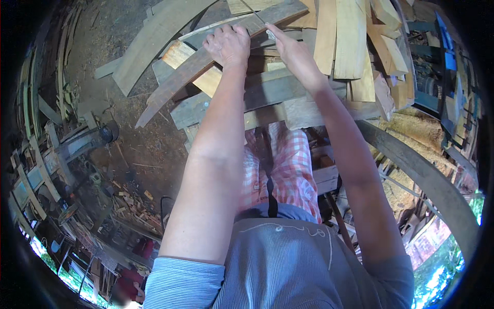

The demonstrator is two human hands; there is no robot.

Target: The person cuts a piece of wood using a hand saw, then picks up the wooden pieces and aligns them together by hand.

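My left hand [226, 45] is curled over a dark, weathered plank [175, 92] that lies diagonally across other boards, its fingers bent against the wood. Just right of it, my right hand [294, 56] grips a thin rod-like tool [254, 12] at the plank's upper part; a small pale piece at the fingertips is too small to make out. Under both hands are a pale board with bark-stained edge [180, 55] and a grey beam [257, 92]. Several pale, short boards [350, 38] lie stacked to the right.
A long curved board [139, 51] lies at upper left above the dirt floor [139, 165]. A long bent timber [422, 170] runs down the right side. Scrap wood [131, 203] and stacked lumber [36, 139] are at left. Another person in red [128, 283] is at lower left.
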